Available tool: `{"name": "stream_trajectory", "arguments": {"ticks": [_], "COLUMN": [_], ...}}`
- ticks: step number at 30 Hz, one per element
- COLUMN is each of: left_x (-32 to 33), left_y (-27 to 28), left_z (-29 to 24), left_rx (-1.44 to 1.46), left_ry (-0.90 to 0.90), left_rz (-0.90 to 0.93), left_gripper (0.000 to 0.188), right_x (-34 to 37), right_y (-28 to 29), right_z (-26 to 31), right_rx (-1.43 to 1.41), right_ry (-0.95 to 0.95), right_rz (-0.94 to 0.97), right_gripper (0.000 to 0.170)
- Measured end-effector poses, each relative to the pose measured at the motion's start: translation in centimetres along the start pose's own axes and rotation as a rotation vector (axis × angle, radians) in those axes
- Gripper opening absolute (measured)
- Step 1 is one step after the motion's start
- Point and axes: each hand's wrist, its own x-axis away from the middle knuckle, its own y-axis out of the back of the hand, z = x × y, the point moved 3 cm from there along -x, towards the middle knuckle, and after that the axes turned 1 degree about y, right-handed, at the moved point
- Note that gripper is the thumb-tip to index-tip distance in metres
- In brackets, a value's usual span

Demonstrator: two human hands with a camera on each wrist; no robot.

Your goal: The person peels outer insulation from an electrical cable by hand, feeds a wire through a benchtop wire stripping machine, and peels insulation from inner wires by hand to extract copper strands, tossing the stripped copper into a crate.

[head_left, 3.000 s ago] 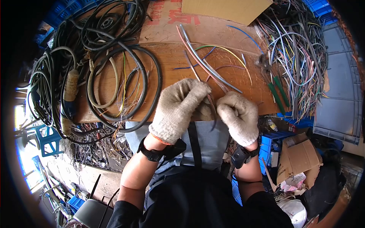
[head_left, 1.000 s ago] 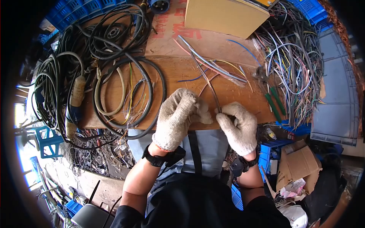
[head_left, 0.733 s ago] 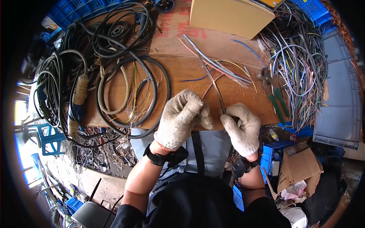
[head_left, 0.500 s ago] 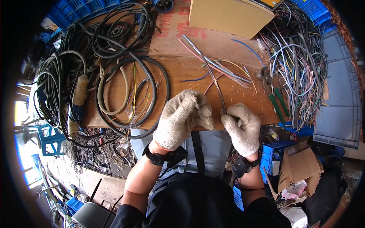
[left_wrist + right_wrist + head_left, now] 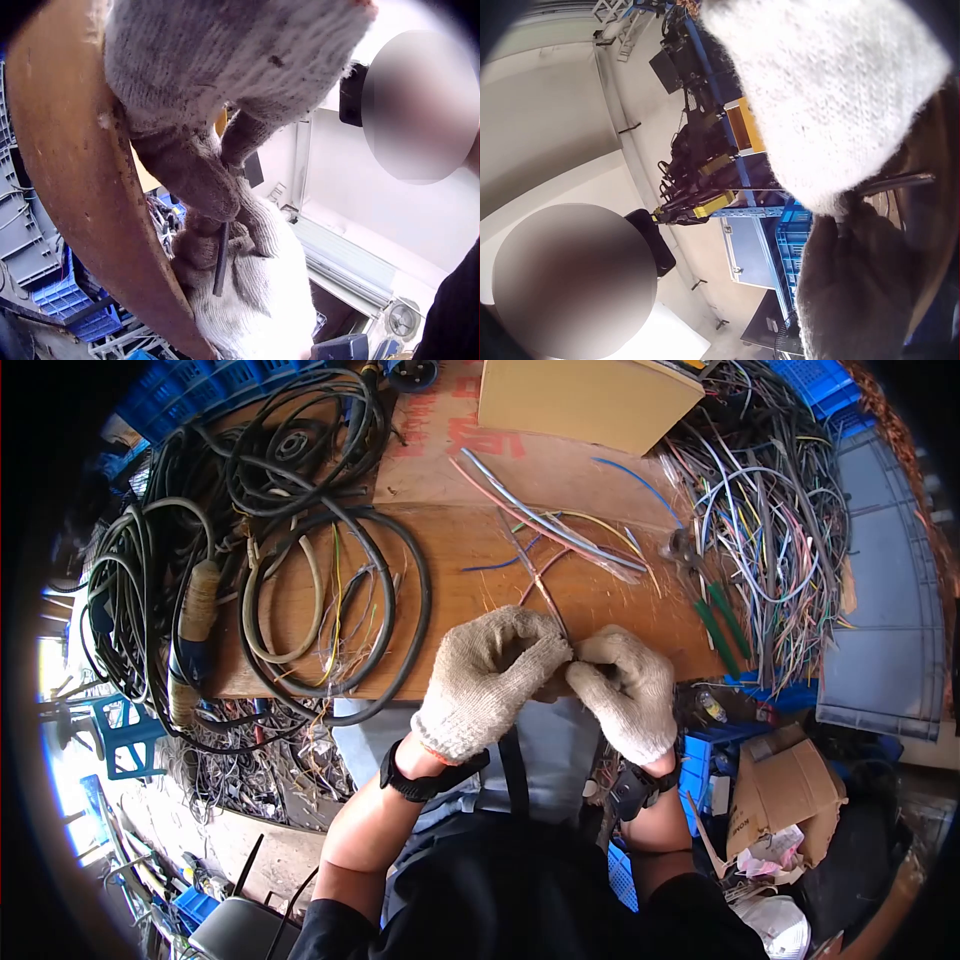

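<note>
Both hands wear off-white knit gloves and meet at the front edge of the wooden bench (image 5: 460,585). Between thumb and fingers, my right hand (image 5: 628,690) pinches a thin dark cable (image 5: 546,596), which slants away over the bench. My left hand (image 5: 492,678) has come up against the right fingertips and pinches the same cable there. In the left wrist view, a short dark cable end (image 5: 221,262) pokes out below the joined fingertips. Under the cable's far part lie a pink wire (image 5: 490,488), a grey-blue wire (image 5: 530,507) and a short blue wire (image 5: 490,567).
Coiled black cable (image 5: 425,575) fills the bench's left side. Green-handled cutters (image 5: 712,600) lie right of the hands, beside a big heap of stripped wires (image 5: 775,550). A cardboard box (image 5: 590,405) stands at the back. Blue crates and an open carton (image 5: 785,795) sit below right.
My left hand, apart from the right half a second ago, has moved right to the cable at the right fingertips. The right hand keeps its pinch. Earlier, the left hand also held it.
</note>
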Motion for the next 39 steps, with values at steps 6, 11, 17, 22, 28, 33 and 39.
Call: {"name": "stream_trajectory", "arguments": {"ticks": [6,11,17,22,28,33,39], "left_x": [-0.2,-0.1,0.0,0.1,0.1,0.2,0.1], "left_y": [0.4,0.2,0.3,0.2,0.2,0.1,0.7], "left_z": [-0.6,-0.8,-0.3,-0.3,-0.4,-0.5,-0.1], "left_rx": [-0.056,-0.075,-0.099,-0.111,-0.173,-0.150,-0.063], "left_ry": [0.031,0.026,0.004,-0.016,-0.025,0.005,0.040], "left_rz": [0.102,0.065,0.071,0.058,0.047,0.004,0.020], "left_gripper": [0.015,0.016,0.019,0.019,0.018,0.019,0.019], "right_x": [0.4,0.3,0.3,0.4,0.2,0.1,-0.1], "right_y": [-0.2,-0.1,0.0,0.0,0.0,0.3,1.1], "right_z": [-1.1,-0.9,-0.9,-1.1,-0.8,-0.8,-0.5], "right_rx": [-0.089,-0.086,-0.048,-0.037,-0.026,-0.035,-0.191], "right_ry": [0.012,0.019,0.056,0.031,0.045,0.076,-0.162], "right_rz": [0.035,0.023,0.037,0.044,0.054,0.094,0.139], "right_gripper": [0.013,0.013,0.015,0.016,0.016,0.010,0.015]}}
